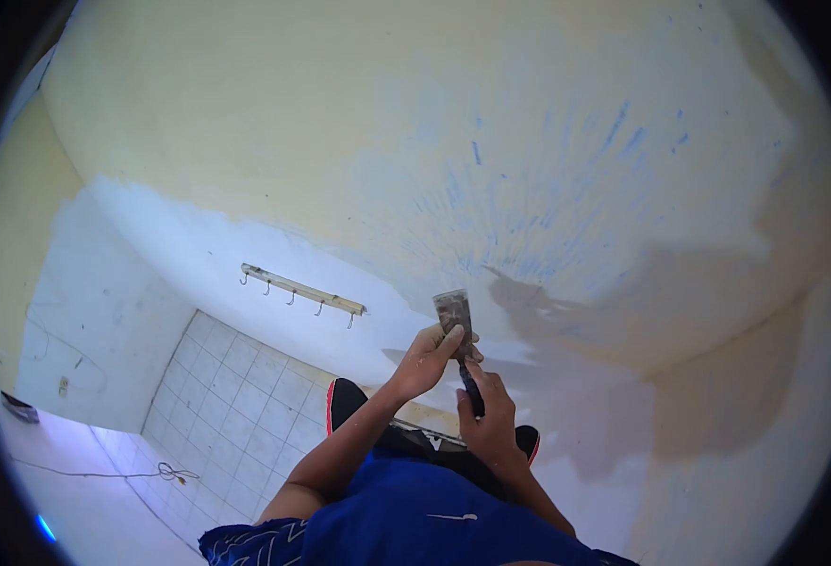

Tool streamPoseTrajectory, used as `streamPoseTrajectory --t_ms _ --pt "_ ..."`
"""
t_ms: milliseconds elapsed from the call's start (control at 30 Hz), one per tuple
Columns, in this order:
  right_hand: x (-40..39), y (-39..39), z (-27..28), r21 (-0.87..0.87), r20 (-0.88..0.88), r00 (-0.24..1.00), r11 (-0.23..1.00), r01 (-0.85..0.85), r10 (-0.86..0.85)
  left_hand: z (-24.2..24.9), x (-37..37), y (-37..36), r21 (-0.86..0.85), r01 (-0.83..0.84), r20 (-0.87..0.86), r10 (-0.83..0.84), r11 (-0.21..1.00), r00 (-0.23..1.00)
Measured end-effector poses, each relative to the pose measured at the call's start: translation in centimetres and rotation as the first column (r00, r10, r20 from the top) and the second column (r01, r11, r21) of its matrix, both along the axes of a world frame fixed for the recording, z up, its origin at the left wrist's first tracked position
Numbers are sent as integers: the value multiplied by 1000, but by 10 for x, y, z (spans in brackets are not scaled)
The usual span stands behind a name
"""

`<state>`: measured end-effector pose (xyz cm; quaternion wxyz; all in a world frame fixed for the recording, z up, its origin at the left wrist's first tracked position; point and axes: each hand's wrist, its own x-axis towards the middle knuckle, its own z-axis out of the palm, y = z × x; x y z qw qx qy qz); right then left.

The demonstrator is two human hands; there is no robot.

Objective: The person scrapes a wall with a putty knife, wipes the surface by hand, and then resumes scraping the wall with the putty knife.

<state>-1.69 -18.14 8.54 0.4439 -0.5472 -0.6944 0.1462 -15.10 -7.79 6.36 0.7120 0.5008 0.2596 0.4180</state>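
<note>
A putty knife (453, 309) with a stained metal blade and a dark handle is held up in front of my body, its blade toward the wall. My left hand (427, 360) grips the blade, with the thumb lying on its face. Lower and to the right, my right hand (488, 407) is closed round the dark handle. Behind the knife is the wall (548, 198), yellowish with blue streaks and whitish patches. No gap shows between the left fingers and the blade.
A hook rail (302, 290) with several hooks is on the wall at the left. Below it lies a tiled floor (236, 377). A knotted cable (175, 473) runs at the lower left. My dark shoes (345, 401) are under my arms. Shadows fall on the right wall.
</note>
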Motion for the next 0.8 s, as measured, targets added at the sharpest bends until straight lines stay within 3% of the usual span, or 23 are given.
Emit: streamPoseTrajectory --t_ms 33,67,100,167,200,233,300,367,400,500,600,800 --pt "-5 1 1 33 -52 998 999 -27 29 6 0 2 7 -14 10 14 1000 1000" --pt "-9 -3 7 -238 -258 966 970 -46 -18 11 -1 5 1 -14 44 14 1000 999" --pt "-10 1 8 -228 -251 968 972 -53 -6 17 0 7 -3 -11 79 11 1000 997" --pt "-10 6 9 -409 -689 717 874 -263 -107 32 4 12 25 -25 126 22 999 992" --pt "-9 12 14 -393 -740 669 853 -344 -71 40 5 18 25 -40 139 36 999 990" --pt "-6 20 21 -396 -737 672 852 -343 -72 48 7 22 22 -53 152 49 998 987" --pt "0 37 34 -375 -761 646 774 -510 57 64 13 30 -2 -90 207 88 996 974" --pt "-8 48 50 -377 -751 659 786 -490 51 75 13 40 -55 -110 340 122 992 932" --pt "-11 54 55 -345 -756 651 808 -477 62 82 18 44 -70 -178 370 191 982 909" --pt "-27 65 53 -290 -730 678 859 -422 87 95 17 53 -91 -147 409 172 985 896" --pt "-41 74 41 -176 -680 730 951 -256 71 95 20 64 -26 -145 380 144 989 914" --pt "-40 96 60 -140 -651 754 963 -229 85 120 22 83 49 -202 337 174 978 925"
